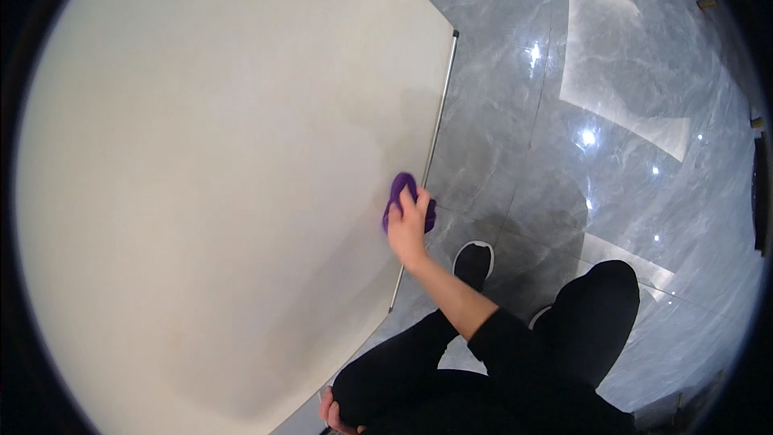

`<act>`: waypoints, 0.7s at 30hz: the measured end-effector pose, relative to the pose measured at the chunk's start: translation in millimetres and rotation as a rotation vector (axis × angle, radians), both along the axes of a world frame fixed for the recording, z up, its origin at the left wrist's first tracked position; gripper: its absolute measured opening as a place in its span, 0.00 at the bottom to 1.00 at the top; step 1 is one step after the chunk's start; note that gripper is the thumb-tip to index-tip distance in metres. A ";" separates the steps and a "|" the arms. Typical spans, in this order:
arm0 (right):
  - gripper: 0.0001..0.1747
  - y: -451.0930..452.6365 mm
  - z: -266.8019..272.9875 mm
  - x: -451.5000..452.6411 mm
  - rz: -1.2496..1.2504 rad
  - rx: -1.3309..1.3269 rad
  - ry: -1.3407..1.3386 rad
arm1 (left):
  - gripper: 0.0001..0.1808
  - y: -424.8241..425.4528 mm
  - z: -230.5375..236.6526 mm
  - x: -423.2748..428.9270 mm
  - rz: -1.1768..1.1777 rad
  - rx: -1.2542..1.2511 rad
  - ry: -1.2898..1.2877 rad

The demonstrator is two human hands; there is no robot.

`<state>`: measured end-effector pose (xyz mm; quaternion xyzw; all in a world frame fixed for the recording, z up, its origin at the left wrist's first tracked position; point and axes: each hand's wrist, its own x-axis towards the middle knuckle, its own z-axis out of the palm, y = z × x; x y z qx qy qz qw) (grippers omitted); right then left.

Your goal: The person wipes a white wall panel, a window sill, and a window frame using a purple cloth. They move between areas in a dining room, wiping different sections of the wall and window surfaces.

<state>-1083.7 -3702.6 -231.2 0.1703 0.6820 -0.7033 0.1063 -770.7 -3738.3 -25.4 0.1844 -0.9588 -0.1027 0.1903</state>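
My right hand [408,225] holds a bunched purple cloth [430,215] against a large off-white panel [241,163], close to its right edge. Parts of the cloth stick out on both sides of my fingers. A thin metal strip [442,106] with a dark end cap runs along that edge, partly covered by the hand and cloth. Faint darker patches and shadows show on the panel. At the bottom, my left hand [332,412] is beside my bent left knee; only some curled fingers show, and the rest is hidden.
Grey marbled floor tiles [501,133] with bright reflections extend to the right of the panel. My dark shoe [474,263] with a white sole rim stands near the metal strip. My bent right knee [610,290] is at the lower right. Dark objects lie along the far right rim.
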 end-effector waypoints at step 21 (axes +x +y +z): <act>0.24 0.4 6.8 8.7 -0.060 -0.140 0.093 | 0.32 -3.3 -30.1 5.6 0.008 -0.188 0.251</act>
